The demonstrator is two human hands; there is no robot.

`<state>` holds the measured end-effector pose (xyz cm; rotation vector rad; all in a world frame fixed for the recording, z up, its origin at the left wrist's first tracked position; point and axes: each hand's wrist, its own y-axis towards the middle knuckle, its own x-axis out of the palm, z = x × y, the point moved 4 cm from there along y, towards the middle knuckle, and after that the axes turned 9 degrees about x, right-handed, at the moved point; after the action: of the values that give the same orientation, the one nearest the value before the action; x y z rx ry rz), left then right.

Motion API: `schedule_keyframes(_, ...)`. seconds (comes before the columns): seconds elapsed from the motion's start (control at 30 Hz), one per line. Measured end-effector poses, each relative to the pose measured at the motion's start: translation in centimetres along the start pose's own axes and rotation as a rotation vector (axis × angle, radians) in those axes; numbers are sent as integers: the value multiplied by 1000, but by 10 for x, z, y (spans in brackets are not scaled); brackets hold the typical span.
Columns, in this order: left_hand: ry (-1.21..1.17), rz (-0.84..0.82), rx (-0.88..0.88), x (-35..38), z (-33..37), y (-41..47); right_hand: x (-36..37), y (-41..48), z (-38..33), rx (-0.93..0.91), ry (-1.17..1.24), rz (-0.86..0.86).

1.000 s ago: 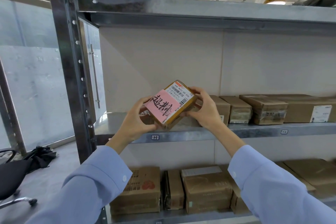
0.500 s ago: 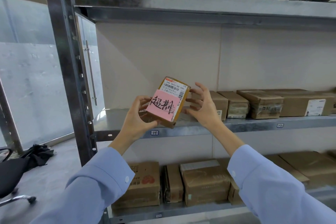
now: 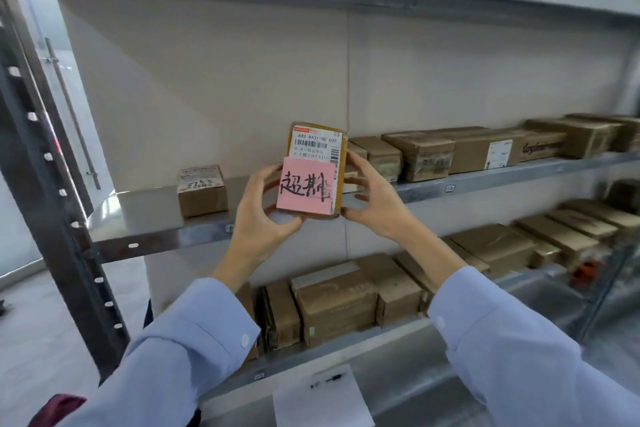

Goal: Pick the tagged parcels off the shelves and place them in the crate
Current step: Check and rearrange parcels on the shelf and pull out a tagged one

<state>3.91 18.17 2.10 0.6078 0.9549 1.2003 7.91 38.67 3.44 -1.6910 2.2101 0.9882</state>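
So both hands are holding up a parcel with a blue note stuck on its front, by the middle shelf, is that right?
Not quite. The note on the parcel is pink, not blue, as the head view shows. The rest stands: the left hand and right hand both hold it up by the middle shelf.

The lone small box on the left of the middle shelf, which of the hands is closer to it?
Left. The left hand grips the tagged parcel just right of that box; the right hand holds the parcel's far side, further away.
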Motion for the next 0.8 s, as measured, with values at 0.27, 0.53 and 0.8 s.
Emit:
schedule_keyframes(0.27, -218, -119, -25, 117, 27, -11, -73, -71, 59, 206, -8, 51)
schedule_keyframes(0.53, -444, -316, -68, 266, 88, -43, -181, -184, 135, 332, -20, 298)
schedule_keyframes(0.8, -649, -474, -83, 444, 207, -83, -325, -329, 209, 488, -96, 565)
